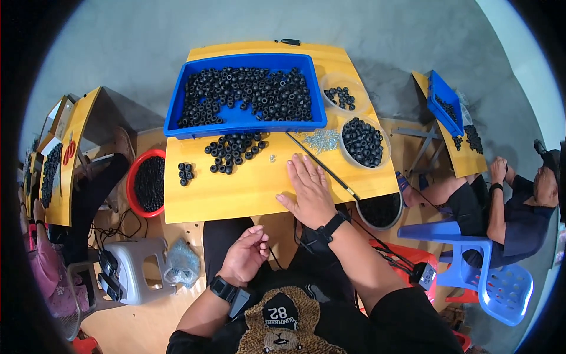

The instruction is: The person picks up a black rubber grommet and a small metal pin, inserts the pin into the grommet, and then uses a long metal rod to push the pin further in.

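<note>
Neither grip holds anything; blue tray (pixel 236 125) brims with black rings (pixel 247 94).

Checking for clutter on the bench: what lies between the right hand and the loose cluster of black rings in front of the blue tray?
In the head view, only bare yellow tabletop separates the right hand from the ring cluster; a few tiny silver bits sit just off that line.

Bare yellow tabletop (pixel 247 194) is lying open just below the blue tray (pixel 247 121), while loose black rings (pixel 234 151), a thin rod (pixel 323 167) and screws (pixel 321 140) are crowding the tray's near edge.
</note>
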A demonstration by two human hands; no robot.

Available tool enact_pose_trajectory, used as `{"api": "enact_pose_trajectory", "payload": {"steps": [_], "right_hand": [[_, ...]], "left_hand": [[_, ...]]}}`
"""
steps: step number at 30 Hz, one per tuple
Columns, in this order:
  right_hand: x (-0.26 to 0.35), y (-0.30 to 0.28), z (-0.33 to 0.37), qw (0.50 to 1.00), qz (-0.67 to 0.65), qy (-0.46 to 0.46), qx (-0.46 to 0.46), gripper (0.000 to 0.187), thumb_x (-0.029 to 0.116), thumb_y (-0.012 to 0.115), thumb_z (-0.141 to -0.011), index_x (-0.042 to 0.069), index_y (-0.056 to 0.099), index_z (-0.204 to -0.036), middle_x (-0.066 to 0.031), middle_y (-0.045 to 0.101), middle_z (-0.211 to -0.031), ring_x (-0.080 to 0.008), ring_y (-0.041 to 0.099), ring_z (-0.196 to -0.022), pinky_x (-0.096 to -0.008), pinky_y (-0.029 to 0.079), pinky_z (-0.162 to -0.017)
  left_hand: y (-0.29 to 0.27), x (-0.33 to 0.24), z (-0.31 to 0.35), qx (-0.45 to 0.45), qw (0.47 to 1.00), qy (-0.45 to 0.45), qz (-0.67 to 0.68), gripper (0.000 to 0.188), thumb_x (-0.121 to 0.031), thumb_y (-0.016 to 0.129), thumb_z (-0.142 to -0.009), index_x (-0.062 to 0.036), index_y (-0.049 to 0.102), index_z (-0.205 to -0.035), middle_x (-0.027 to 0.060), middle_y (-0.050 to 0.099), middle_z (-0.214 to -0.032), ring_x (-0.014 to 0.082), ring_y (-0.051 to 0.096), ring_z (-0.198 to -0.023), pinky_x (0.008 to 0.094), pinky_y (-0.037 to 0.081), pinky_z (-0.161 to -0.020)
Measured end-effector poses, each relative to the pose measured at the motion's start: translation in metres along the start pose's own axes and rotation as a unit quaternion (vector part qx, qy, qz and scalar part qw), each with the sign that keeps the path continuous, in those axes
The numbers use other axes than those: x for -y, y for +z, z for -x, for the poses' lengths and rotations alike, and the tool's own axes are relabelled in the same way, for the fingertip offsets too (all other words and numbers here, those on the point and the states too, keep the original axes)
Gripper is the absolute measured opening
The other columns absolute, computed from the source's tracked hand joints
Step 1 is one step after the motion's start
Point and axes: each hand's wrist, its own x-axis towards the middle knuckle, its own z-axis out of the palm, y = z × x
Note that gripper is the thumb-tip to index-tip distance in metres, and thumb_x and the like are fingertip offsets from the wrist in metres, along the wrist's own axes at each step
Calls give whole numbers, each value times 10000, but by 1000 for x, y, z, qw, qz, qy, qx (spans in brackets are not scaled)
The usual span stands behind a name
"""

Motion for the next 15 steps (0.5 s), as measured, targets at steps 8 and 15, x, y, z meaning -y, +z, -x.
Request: {"api": "enact_pose_trajectory", "payload": {"steps": [8, 15], "right_hand": [[-19, -17, 1, 988, -114, -2, -105, 619, 322, 602, -867, -8, 401, -1350, -212, 383, -1400, -364, 353, -1303, -457, 283, -1075], [-48, -38, 11, 978, 35, 105, -178, 312, 199, 674, -767, 10, 658, -1015, -112, 550, -951, -294, 510, -941, -426, 416, -794]], "left_hand": [[7, 4, 1, -8, 1000, -5, -17, 108, -95, 543, -925, -107, 536, -1032, 21, 580, -842, 118, 517, -699, 243, 448, -660], [37, -5, 6, 35, 993, 29, -107, 81, -113, 544, -930, -111, 563, -1009, 18, 589, -858, 113, 530, -724, 243, 451, -658]]}}
